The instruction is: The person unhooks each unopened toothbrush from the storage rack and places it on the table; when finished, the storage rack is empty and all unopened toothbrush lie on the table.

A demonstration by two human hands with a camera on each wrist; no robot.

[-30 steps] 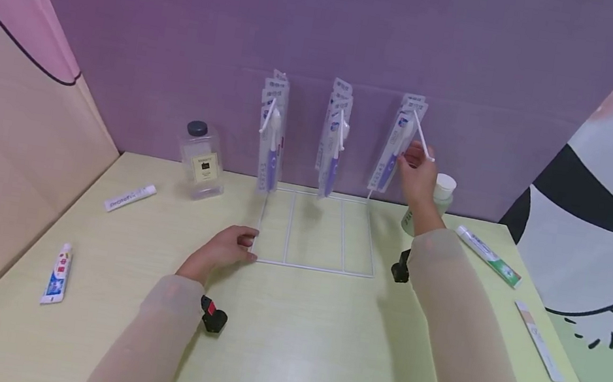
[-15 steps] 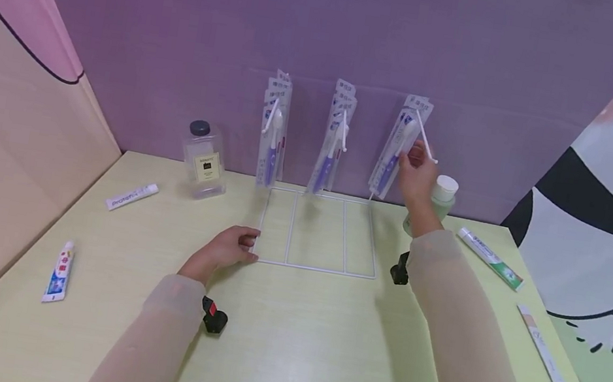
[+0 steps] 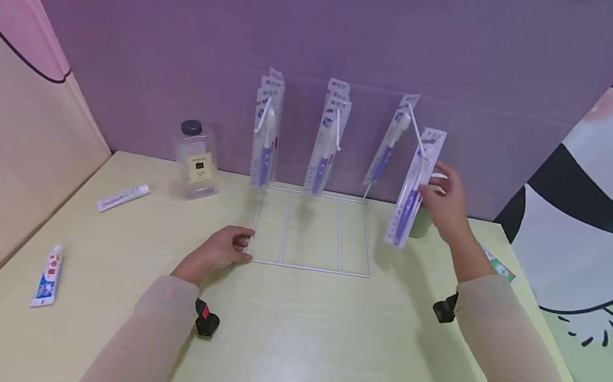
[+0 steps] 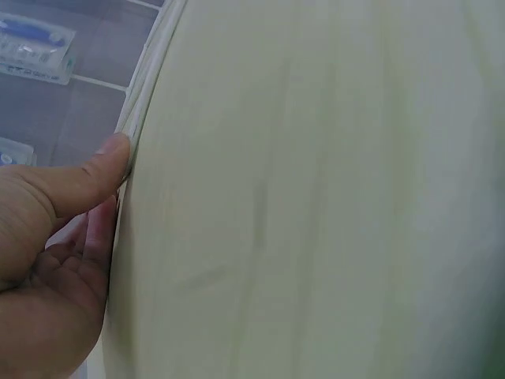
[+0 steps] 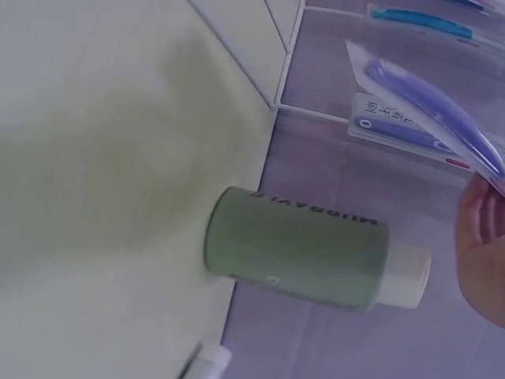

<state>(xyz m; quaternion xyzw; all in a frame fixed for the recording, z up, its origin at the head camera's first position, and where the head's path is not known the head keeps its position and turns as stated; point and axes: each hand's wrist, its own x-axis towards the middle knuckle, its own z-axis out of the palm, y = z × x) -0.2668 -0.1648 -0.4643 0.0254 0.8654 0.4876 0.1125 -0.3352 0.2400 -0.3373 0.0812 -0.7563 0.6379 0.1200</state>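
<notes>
In the head view, my right hand (image 3: 447, 199) pinches the edge of a packaged toothbrush (image 3: 415, 191) with a purple handle. Its card top overlaps the front end of the right white hook (image 3: 415, 128). Further back on that hook hangs another packaged toothbrush (image 3: 389, 143). My left hand (image 3: 217, 249) holds the front left corner of the white wire rack base (image 3: 309, 269); in the left wrist view the thumb (image 4: 110, 162) lies on the wire. Packaged toothbrushes hang in rows on the left hook (image 3: 261, 115) and the middle hook (image 3: 339, 130).
A clear bottle (image 3: 198, 165) with a black cap stands left of the rack. Behind my right hand is a green bottle (image 5: 296, 249) with a white cap. Toothpaste tubes (image 3: 48, 278) and a small white tube (image 3: 123, 197) lie on the left; a green-white tube (image 3: 500, 266) lies on the right.
The right hand has drawn the front toothbrush pack forward, right and down along the right hook, away from the one behind it. The left hand stays at the rack's corner.
</notes>
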